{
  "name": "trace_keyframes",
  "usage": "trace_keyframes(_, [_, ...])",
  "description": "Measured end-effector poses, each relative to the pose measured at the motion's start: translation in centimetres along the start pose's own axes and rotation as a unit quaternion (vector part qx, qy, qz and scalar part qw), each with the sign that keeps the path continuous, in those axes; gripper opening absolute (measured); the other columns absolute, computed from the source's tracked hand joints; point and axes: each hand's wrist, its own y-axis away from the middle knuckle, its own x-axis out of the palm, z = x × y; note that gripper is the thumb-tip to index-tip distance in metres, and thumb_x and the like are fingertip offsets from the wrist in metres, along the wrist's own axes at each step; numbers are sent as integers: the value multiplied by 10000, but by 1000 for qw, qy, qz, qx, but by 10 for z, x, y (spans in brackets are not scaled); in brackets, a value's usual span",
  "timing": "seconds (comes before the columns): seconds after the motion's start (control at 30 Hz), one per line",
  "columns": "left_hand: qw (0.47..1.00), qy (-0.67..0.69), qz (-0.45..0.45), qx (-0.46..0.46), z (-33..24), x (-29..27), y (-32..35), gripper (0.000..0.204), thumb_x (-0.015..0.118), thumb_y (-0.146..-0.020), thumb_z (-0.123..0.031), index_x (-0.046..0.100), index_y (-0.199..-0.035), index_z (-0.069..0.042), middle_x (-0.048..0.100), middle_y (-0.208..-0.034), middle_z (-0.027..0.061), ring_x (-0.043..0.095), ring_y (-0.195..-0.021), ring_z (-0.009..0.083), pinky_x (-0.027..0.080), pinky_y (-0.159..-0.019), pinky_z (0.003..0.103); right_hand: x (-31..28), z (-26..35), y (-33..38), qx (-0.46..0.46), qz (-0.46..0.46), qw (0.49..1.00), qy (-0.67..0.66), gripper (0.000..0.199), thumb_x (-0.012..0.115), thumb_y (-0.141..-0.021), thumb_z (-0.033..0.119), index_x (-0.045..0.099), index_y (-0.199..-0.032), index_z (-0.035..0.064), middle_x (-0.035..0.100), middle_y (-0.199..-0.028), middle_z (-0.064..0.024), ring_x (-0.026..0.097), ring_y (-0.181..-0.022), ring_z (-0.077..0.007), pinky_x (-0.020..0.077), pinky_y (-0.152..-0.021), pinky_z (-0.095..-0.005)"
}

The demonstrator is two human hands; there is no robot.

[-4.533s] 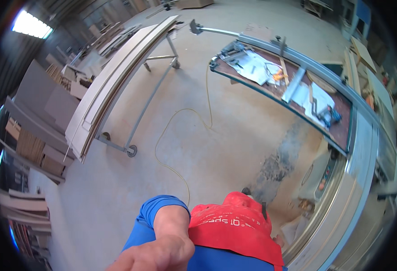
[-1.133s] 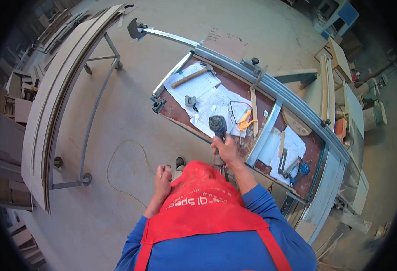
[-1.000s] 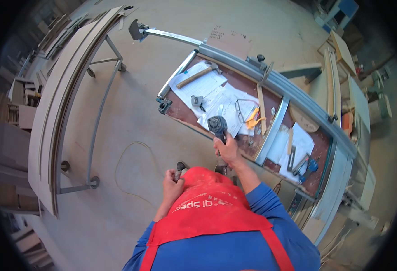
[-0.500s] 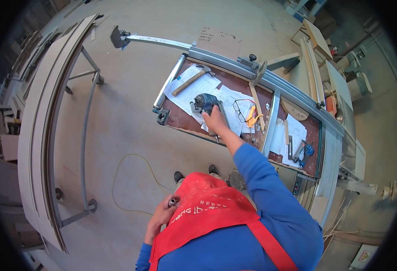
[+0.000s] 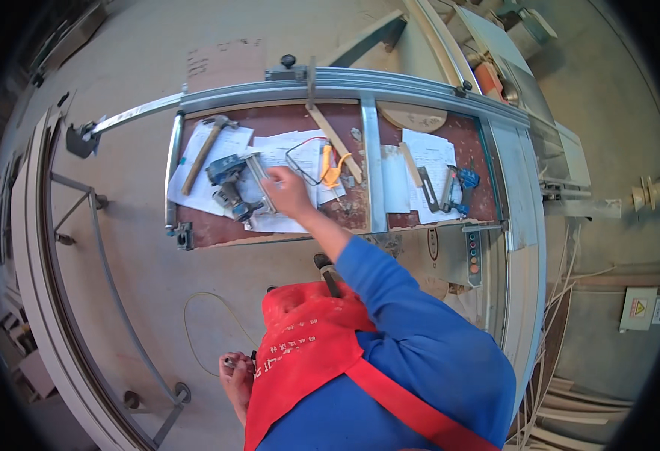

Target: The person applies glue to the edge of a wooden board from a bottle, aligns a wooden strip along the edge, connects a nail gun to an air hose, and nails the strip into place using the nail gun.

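Worktable seen from above, with a nail gun (image 5: 228,188) on its left part. The tool lies on loose papers (image 5: 281,156), on its side rather than upright. Its long axis runs obliquely: the blocky, dark blue head points to the upper left, away from the wearer, and the narrower end to the lower right, toward the near edge of the table (image 5: 221,234). A straight metallic strip (image 5: 261,184) on the tool's right side slants the same way, though more steeply; which end is the nose cannot be told.

The right hand (image 5: 288,194) reaches over the papers, its fingers bent beside this strip — whether they grip it, touch it or are parted from it cannot be told. The left hand (image 5: 238,379), low beside the red apron (image 5: 307,338), is curled around a small metal-ended piece (image 5: 229,363).

To the left of the nail gun lies a hammer (image 5: 203,159), head uppermost, its handle slanting down to the left. To the right are spectacles (image 5: 291,161) and a yellow-orange tool (image 5: 327,167), next to a wooden strip (image 5: 335,143). Beyond the metal crossbar (image 5: 373,165) — more papers, a dark slotted bracket (image 5: 427,188) and a blue tool (image 5: 466,180).
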Motion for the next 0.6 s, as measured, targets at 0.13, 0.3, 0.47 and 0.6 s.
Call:
trace_keyframes(0.13, [995, 91, -40, 27, -7, 42, -25, 239, 607, -1086, -111, 588, -1318, -56, 607, -935, 50, 589, -797, 167, 471, -696, 291, -194, -76, 24, 84, -222, 965, 114, 172, 669, -1031, 170, 744, -1129, 49, 761, -1035, -131, 740, -955, -251, 576, -851, -390])
trace_keyframes(0.3, [991, -83, -85, 57, -21, 113, -41, 322, 617, -1117, -248, 614, -1374, -53, 582, -823, 9, 551, -702, 125, 438, -642, 273, -432, -161, 60, 229, -409, 771, 431, 276, 754, -907, 239, 792, -1096, 41, 783, -1078, -201, 741, -1031, -413, 573, -886, -507])
trace_keyframes(0.47, [920, -387, -52, 23, 7, 154, -37, 313, 593, -1097, -252, 647, -1333, -55, 633, -835, 6, 541, -704, 75, 462, -616, 261, -557, -235, 70, 342, -185, 713, 584, 585, 724, -868, 611, 852, -1037, 65, 805, -1034, -242, 789, -966, -403, 602, -845, -562])
trace_keyframes(0.6, [923, -372, -55, 88, 39, 193, -15, 317, 706, -1053, -173, 619, -1314, -15, 703, -1000, 63, 647, -890, 121, 554, -808, 326, -586, -266, 73, 378, -144, 857, 319, 577, 796, -896, 498, 804, -1221, 22, 788, -1216, -194, 747, -1006, -311, 590, -910, -501])
